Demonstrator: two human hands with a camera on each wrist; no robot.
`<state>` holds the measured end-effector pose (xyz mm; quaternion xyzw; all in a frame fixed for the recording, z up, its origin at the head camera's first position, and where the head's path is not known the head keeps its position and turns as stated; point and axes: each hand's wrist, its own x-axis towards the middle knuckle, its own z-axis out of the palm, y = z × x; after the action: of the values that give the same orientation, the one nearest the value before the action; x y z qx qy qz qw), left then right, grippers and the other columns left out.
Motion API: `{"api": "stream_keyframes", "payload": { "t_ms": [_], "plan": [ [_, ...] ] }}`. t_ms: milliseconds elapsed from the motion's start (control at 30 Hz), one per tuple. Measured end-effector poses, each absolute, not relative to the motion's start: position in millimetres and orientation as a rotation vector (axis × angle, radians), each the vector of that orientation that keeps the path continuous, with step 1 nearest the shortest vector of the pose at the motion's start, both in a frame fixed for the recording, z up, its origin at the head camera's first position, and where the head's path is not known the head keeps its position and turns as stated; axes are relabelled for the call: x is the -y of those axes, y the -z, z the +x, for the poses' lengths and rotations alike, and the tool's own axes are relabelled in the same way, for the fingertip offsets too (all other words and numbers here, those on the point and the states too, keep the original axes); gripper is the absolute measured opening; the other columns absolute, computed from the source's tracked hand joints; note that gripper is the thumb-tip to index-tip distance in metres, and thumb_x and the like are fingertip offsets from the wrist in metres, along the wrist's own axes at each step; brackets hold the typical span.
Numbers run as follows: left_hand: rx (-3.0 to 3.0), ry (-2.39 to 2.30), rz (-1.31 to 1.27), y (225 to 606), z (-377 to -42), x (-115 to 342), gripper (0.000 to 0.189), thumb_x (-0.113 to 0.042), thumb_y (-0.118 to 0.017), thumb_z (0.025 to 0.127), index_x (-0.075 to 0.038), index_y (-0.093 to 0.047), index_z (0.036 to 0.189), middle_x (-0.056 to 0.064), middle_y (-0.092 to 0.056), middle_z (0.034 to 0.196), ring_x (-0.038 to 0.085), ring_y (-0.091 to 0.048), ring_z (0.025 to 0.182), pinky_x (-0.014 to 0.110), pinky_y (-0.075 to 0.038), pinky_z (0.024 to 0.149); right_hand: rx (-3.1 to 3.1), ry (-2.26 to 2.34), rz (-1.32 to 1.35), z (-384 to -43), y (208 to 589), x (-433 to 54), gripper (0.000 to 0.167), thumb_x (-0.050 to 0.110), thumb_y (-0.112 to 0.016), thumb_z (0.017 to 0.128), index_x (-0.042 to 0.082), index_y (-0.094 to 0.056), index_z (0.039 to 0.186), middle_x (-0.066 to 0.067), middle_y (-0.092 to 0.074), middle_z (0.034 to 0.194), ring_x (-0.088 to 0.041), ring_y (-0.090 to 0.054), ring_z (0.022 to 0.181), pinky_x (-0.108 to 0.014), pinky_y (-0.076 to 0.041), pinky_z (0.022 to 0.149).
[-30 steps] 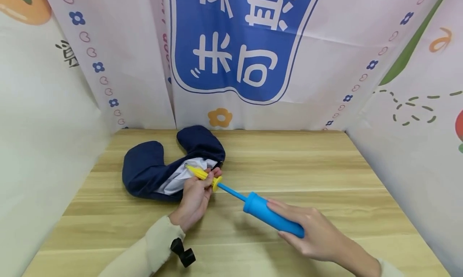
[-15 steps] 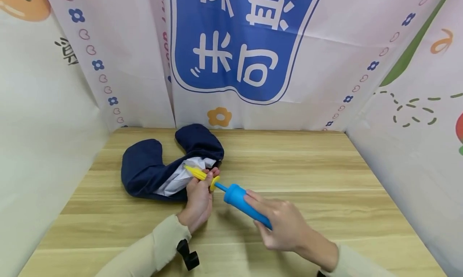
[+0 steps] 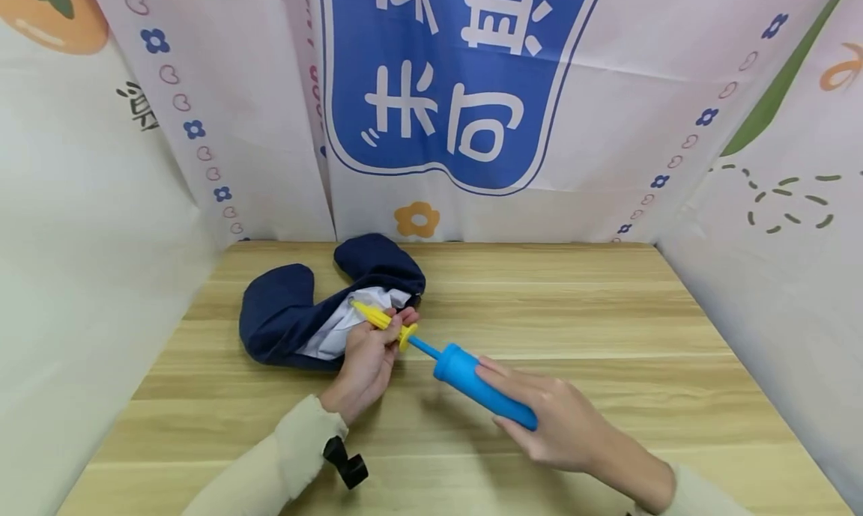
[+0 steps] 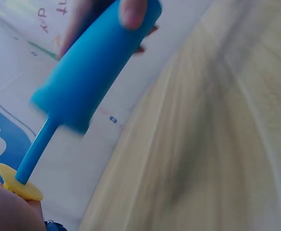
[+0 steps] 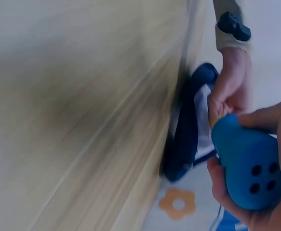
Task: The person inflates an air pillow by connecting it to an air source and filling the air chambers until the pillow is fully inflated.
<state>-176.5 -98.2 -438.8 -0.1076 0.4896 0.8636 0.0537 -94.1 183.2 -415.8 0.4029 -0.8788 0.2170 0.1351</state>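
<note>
A navy U-shaped neck pillow lies on the table, its cover gaping to show a white inner bladder. My left hand holds the yellow nozzle end of a hand pump, its tip at the bladder. My right hand grips the pump's blue barrel, fingers wrapped along it. Between barrel and yellow flange, a thin blue rod shows in the left wrist view. The barrel's end, with several dark holes, faces the right wrist camera.
The wood-grain table reaches back to a printed white curtain with a blue sign. White sheets hang along both sides. A black clip sits on the left sleeve.
The right hand pushed the barrel toward the yellow flange, then drew it back partway, so more rod shows now than half a second ago. The left hand stays at the nozzle.
</note>
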Motion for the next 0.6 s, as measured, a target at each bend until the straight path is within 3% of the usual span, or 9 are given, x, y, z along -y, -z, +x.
{"api": "stream_keyframes", "payload": {
  "t_ms": [133, 300, 433, 600],
  "plan": [
    [-1.438, -2.651, -0.323, 436, -182, 101, 0.03, -0.002, -0.048, 0.11, 0.003, -0.042, 0.14, -0.003, -0.076, 0.113, 0.007, -0.075, 0.107, 0.019, -0.055, 0.102, 2.583, -0.691, 1.126, -77, 406, -209, 0.076, 0.013, -0.088, 0.085, 0.02, -0.056, 0.154, -0.003, -0.062, 0.152, -0.024, -0.074, 0.119, -0.039, -0.065, 0.086],
    [-1.401, -2.744, -0.319, 432, -185, 97, 0.018, -0.001, -0.049, 0.11, 0.001, -0.047, 0.127, -0.003, -0.076, 0.105, 0.006, -0.075, 0.101, 0.02, -0.056, 0.1, 2.565, -0.722, 1.091, -65, 392, -224, 0.081, 0.008, -0.091, 0.077, 0.024, -0.06, 0.15, 0.001, -0.066, 0.148, -0.02, -0.076, 0.114, -0.035, -0.065, 0.082],
    [-1.389, -2.784, -0.395, 436, -181, 84, 0.011, -0.004, -0.05, 0.11, 0.0, -0.049, 0.12, -0.004, -0.075, 0.103, 0.005, -0.074, 0.099, 0.019, -0.057, 0.096, 2.49, -0.659, 1.076, -68, 392, -210, 0.079, 0.009, -0.091, 0.071, 0.023, -0.066, 0.145, 0.003, -0.07, 0.142, -0.018, -0.078, 0.107, -0.035, -0.065, 0.078],
    [-1.446, -2.78, -0.517, 442, -172, 69, 0.015, -0.008, -0.049, 0.111, 0.0, -0.05, 0.123, -0.003, -0.073, 0.107, 0.007, -0.071, 0.103, 0.018, -0.055, 0.096, 2.426, -0.581, 1.085, -89, 403, -168, 0.069, 0.012, -0.087, 0.07, 0.014, -0.071, 0.137, -0.003, -0.073, 0.138, -0.017, -0.079, 0.101, -0.036, -0.066, 0.076]
  ]
}}
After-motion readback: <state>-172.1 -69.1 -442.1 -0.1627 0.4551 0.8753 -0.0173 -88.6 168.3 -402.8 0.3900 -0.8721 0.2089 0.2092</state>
